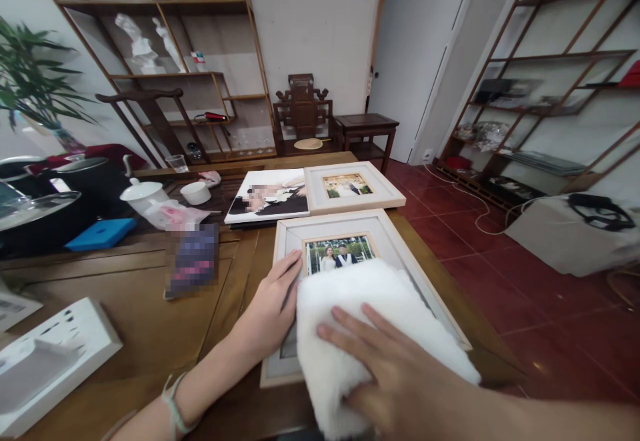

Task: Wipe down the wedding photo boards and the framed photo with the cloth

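A light wooden picture frame (pixel 440 301) with a couple's photo (pixel 340 253) lies flat on the table before me. Across its lower part spreads a fluffy white cloth (pixel 345 284), which hides the bottom of the photo. My right hand (pixel 380 354) presses on this cloth, fingers spread over it and the thumb digging into its fold. Along the frame's left side rests my left hand (pixel 277 297), fingers stretched out and flat, their tips beside the photo and close to the cloth.
Behind the frame lie another framed photo (pixel 390 194) and a photo panel (pixel 280 211). Leftward on the wooden table (pixel 150 327) are a blue box (pixel 100 234), a white teapot (pixel 145 195), a small white cup (pixel 195 193) and a white tray-like piece (pixel 93 334). Red floor (pixel 500 281) borders the table's right edge.
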Tool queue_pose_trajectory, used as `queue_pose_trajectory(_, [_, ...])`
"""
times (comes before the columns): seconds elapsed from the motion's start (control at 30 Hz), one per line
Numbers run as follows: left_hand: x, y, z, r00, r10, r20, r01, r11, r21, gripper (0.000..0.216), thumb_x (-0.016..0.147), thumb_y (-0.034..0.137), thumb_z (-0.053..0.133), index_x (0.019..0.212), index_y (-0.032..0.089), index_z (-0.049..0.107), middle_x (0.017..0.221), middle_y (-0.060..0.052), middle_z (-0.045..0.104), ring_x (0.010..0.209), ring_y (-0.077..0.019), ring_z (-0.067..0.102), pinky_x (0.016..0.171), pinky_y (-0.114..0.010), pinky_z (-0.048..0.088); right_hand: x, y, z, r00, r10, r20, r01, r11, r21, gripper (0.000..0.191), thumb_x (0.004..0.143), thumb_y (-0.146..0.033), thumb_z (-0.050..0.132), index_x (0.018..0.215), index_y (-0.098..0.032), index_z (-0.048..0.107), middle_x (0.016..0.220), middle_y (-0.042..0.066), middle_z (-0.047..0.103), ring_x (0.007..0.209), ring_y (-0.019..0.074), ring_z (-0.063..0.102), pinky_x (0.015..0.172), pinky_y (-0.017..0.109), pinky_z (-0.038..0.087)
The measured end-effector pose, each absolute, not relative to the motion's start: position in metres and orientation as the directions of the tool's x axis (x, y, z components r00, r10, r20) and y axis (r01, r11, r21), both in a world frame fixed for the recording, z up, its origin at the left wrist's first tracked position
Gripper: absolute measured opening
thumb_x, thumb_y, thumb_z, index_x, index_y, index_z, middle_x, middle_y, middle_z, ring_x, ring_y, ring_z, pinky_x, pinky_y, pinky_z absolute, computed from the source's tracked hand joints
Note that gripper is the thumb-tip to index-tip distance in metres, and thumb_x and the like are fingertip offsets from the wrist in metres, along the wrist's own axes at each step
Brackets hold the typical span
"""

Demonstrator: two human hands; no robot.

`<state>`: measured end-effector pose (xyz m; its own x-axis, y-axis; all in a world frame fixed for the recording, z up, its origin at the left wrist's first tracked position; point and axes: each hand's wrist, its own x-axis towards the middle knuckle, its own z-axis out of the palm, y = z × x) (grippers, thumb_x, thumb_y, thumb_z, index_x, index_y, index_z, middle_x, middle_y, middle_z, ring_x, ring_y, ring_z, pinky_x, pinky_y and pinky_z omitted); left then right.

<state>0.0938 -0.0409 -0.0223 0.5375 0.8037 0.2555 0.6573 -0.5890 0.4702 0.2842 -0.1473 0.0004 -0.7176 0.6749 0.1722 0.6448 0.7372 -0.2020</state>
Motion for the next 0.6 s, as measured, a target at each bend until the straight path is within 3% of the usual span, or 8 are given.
queue_pose_trajectory(0.13, [0.094,-0.041,-0.023,0.539,0.8,0.263,0.652,-0.594,0.47,0.042,0.089,0.024,0.033,0.125,0.011,0.049,0.137,-0.012,0.042,0.127,-0.0226,0.038,0.107,-0.039,0.03,0.294,-0.109,0.001,-0.633,0.758,0.156,0.73,0.652,-0.203,0.031,0.074,-0.005,0.047,0.1,-0.013,0.063,0.141,0.016,0.031,0.131,0.0328,0.023,0.102,0.057,0.024])
queue_pose_trajectory(0.33, [0.093,-0.041,-0.025,0.53,0.797,0.288,0.649,-0.6,0.467,0.04,0.088,0.023,0.035,0.125,0.014,0.05,0.137,-0.011,0.043,0.126,-0.0235,0.039,0.106,-0.041,0.032,0.307,-0.036,0.001,-0.564,0.781,0.27,0.787,0.607,-0.111,0.044,0.067,0.003,0.044,0.106,-0.01,0.059,0.145,0.014,0.024,0.134,0.0313,0.011,0.103,0.058,0.018])
queue_pose_trajectory(0.47, [0.094,-0.041,-0.022,0.521,0.805,0.283,0.654,-0.589,0.475,0.039,0.088,0.023,0.036,0.123,0.015,0.051,0.136,-0.01,0.045,0.126,-0.0234,0.04,0.106,-0.041,0.032,0.301,-0.028,0.002,-0.612,0.771,0.175,0.775,0.629,-0.064,0.051,0.066,0.006,0.039,0.11,-0.011,0.057,0.143,0.014,0.03,0.134,0.0329,0.01,0.098,0.066,0.018])
queue_pose_trajectory(0.6, [0.095,-0.042,-0.02,0.526,0.805,0.273,0.647,-0.588,0.485,0.04,0.088,0.021,0.035,0.124,0.015,0.051,0.135,-0.01,0.046,0.125,-0.0227,0.041,0.106,-0.04,0.033,0.294,-0.064,0.014,-0.683,0.728,0.058,0.724,0.685,-0.084,0.043,0.07,0.003,0.04,0.105,-0.011,0.06,0.139,0.016,0.036,0.132,0.034,0.018,0.097,0.064,0.023])
